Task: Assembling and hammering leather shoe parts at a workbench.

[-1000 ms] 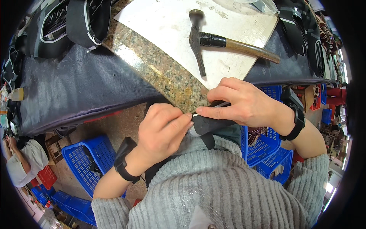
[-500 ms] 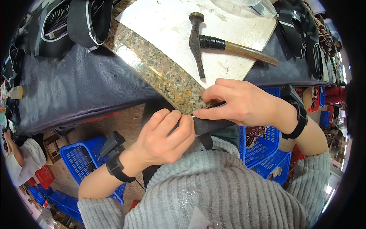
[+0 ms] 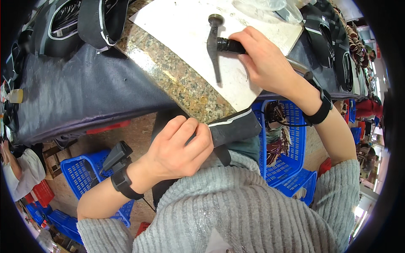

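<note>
My right hand is closed around the black-wrapped part of a hammer. Its dark metal head rests over a white board, and part of the wooden handle is hidden under my hand. At the near corner of a speckled stone slab, my left hand pinches the left end of a black strip of material. A white line runs along the strip's upper edge, which lies against the slab. The strip's left end is hidden behind my fingers.
Looped black pieces with white edging are stacked at the far left, others at the far right. A dark cover drapes the table. Blue plastic baskets stand below on both sides. Clear plastic lies at the back.
My right hand has left the black strip and moved up and away onto the hammer's handle. The strip's white-lined edge is now exposed. My left hand keeps its pinch.
</note>
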Demonstrator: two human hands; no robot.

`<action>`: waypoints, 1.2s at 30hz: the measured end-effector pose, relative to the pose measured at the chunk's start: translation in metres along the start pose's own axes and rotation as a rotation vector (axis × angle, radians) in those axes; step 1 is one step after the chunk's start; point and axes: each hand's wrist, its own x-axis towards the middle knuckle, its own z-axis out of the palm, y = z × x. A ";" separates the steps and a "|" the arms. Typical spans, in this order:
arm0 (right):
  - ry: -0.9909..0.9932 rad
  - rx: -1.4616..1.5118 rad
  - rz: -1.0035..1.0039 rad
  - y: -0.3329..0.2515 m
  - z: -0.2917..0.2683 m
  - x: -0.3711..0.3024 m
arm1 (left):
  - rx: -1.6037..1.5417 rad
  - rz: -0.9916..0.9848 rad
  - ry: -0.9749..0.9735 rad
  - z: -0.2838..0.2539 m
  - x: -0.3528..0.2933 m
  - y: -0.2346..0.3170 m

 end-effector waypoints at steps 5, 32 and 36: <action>-0.034 0.220 -0.005 -0.024 -0.040 -0.016 | -0.046 -0.044 -0.045 -0.004 -0.002 0.005; -0.321 0.449 0.114 -0.061 -0.071 -0.058 | -0.026 -0.042 0.033 0.002 -0.004 0.004; -0.594 0.258 0.161 -0.060 -0.068 -0.062 | -0.002 -0.015 0.028 0.002 -0.002 0.001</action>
